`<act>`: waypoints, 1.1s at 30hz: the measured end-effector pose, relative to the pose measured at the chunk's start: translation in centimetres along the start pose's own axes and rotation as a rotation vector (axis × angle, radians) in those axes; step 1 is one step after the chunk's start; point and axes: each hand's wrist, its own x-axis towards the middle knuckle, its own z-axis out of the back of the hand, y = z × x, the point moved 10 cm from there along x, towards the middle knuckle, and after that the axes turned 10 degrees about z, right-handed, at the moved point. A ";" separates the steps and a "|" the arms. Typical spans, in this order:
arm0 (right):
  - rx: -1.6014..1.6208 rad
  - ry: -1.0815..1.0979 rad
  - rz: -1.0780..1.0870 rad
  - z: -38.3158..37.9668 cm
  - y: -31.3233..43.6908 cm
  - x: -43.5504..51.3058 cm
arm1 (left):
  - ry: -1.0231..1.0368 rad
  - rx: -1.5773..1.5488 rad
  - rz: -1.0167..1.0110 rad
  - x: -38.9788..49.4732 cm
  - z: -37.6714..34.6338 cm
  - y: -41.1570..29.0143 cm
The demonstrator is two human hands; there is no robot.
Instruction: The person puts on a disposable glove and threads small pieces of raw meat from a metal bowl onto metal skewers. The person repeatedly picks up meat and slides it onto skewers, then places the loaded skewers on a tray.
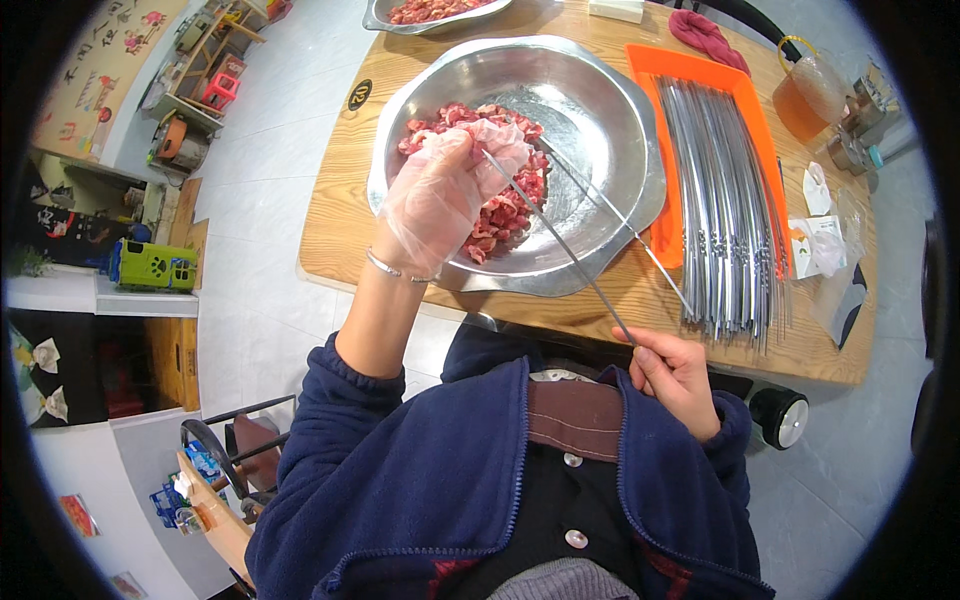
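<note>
My left hand, in a clear plastic glove and with a silver bracelet at the wrist, is over a wide metal basin. Its fingers pinch a piece of raw meat, mostly hidden by the glove. A flat metal skewer slants from my bare right hand, which grips its lower end, up to the left fingertips. Whether its tip has pierced the meat is hard to tell. Cut raw meat is heaped below the left hand. A second skewer rests across the basin's rim, its far end among the meat.
Right of the basin, an orange tray holds many metal skewers, ends overhanging its front. Farther right stand a jug of amber liquid and jars. A red cloth and another meat pan are at the back.
</note>
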 end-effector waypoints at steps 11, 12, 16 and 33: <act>0.023 -0.009 -0.038 -0.1 -0.4 -0.1 | -0.086 0.091 -0.117 0.0 0.4 0.0; 0.034 -0.011 -0.045 -0.1 -0.6 -0.1 | -0.099 0.094 -0.131 -0.1 0.4 0.1; 0.094 -0.021 -0.058 -0.4 -1.3 -0.2 | -0.175 0.125 -0.153 -0.6 0.3 0.5; 0.127 -0.157 0.108 -1.0 -1.4 -0.2 | -0.330 0.181 -0.023 -1.6 -0.4 5.7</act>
